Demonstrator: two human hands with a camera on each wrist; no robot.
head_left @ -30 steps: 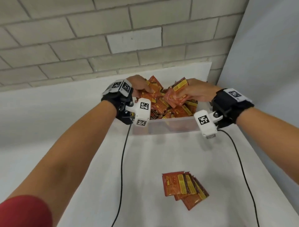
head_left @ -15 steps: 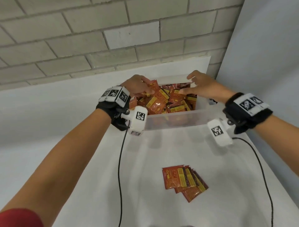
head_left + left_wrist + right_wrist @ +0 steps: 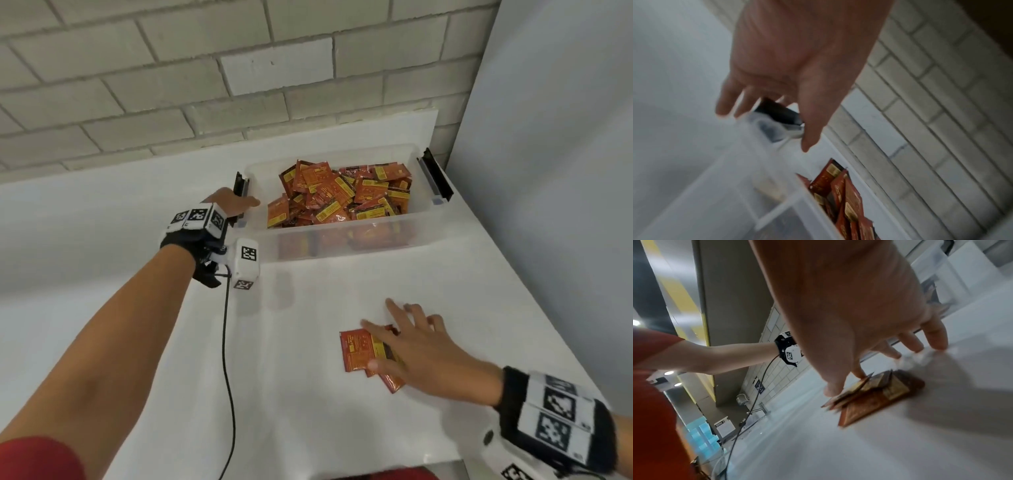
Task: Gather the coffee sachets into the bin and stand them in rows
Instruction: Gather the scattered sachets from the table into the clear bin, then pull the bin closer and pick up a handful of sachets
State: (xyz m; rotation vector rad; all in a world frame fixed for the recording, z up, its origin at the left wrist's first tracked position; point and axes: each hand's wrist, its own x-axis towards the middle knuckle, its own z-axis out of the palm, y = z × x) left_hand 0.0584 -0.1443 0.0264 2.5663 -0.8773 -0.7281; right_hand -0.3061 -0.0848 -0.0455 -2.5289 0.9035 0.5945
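On the white table [image 3: 308, 394], the clear bin [image 3: 342, 240] at the far side holds most of the coffee sachets [image 3: 339, 195], but in a loose heap, none standing in rows. The left hand [image 3: 228, 202] hangs relaxed and empty at the bin's left end. The right hand [image 3: 416, 349], fingers spread, reaches onto the small stack of sachets [image 3: 358, 349] left on the near table, nothing gripped yet.

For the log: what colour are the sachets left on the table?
Red with yellow panels; sachets show best in the head view.
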